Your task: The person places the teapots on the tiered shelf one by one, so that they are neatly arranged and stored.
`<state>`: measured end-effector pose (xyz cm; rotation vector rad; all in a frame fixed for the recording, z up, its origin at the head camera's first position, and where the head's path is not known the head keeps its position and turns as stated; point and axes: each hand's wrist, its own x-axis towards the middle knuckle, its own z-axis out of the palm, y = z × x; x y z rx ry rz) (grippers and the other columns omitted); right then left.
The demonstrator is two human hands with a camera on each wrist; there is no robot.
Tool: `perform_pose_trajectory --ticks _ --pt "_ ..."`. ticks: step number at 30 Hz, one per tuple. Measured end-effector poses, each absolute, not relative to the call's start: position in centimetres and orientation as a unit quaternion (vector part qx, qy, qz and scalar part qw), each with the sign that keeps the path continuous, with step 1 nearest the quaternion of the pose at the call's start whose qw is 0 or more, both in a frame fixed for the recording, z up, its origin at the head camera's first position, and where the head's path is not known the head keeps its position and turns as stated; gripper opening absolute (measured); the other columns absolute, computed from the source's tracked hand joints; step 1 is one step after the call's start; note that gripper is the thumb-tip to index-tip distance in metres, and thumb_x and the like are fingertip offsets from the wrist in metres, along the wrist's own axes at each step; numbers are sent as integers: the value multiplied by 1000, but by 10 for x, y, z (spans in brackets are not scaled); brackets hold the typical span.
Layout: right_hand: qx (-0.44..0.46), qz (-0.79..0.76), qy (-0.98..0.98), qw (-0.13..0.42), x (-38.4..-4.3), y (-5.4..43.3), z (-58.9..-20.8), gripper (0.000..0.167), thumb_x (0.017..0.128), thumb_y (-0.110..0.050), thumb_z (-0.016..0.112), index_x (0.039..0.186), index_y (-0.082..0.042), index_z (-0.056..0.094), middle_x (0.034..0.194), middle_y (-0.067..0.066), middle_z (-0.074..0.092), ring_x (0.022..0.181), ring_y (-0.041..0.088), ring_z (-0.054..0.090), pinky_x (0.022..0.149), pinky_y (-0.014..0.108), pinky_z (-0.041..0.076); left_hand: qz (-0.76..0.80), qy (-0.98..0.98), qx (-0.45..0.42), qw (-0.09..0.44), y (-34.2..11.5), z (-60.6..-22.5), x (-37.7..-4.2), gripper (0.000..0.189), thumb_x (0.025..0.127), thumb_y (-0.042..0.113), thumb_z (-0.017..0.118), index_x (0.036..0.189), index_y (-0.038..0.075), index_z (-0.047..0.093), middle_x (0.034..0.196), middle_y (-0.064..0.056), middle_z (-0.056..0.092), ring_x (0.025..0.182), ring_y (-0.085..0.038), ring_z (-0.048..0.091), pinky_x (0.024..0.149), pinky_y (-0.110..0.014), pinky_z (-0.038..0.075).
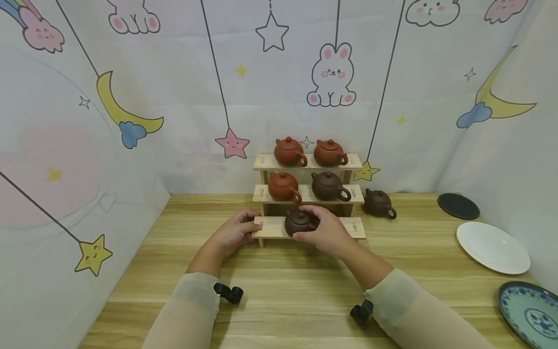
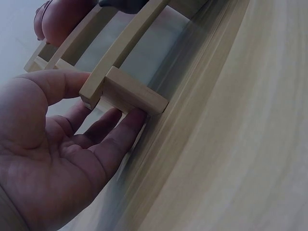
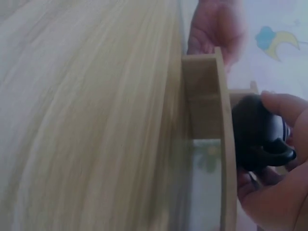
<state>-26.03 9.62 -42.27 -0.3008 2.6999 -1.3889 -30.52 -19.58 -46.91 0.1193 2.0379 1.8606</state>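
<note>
Nearest, two sleeved forearms over a wooden table (image 1: 279,291). Left hand (image 1: 233,232) steadying the left end of a stepped wooden rack (image 1: 272,228), thumb on top and fingers (image 2: 113,137) curled under its leg. Right hand (image 1: 324,231) gripping a dark brown teapot (image 1: 300,222) on the lowest step. Behind, four teapots on the upper steps; another teapot (image 1: 379,203) on the table beside the rack. At far right, three plates.

A pale fabric backdrop (image 1: 183,97) printed with rabbits, stars, moons and clouds closed in the light wooden bench (image 1: 279,291) on three sides, hanging down to its back and side edges. The light was soft and even, with faint shadows.
</note>
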Motion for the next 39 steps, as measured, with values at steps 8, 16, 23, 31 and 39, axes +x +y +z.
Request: perform_pose_trajectory --ticks 8,16,23,31,39 --pt "-100 -454 885 40 -263 89 -423 76 83 -37 93 150 -28 59 160 4 54 151 33 49 121 58 41 663 724 47 188 -197 -470 -305 52 105 11 61 152 -1 43 149 -17 48 113 -17 64 93 -31 60" --pt "-101 -475 873 44 -263 94 -422 73 85 -37 91 150 -27 60 159 5 55 151 33 48 123 57 40 660 727 37 186 -197 -469 -304 51 104 10 60 152 3 45 149 -15 49 113 -18 64 91 -30 60" --pt "-104 -482 869 45 -252 112 -412 66 91 -40 86 150 -27 59 163 4 51 139 35 61 110 52 55 659 728 39 186 -198 -470 -305 51 104 11 61 152 3 45 147 -13 50 112 -17 64 90 -29 60" --pt "-111 -502 858 22 -232 149 -399 55 98 -36 79 147 -20 61 148 12 62 119 31 68 89 37 62 664 722 45 189 -196 -473 -307 52 104 10 61 153 0 44 148 -16 50 111 -17 64 92 -32 60" --pt "-85 -472 876 -57 -228 206 -389 54 104 -41 70 148 -13 59 143 14 64 123 22 64 89 13 53 664 724 37 184 -197 -472 -306 50 105 10 60 152 2 46 148 -15 50 113 -18 64 93 -31 60"
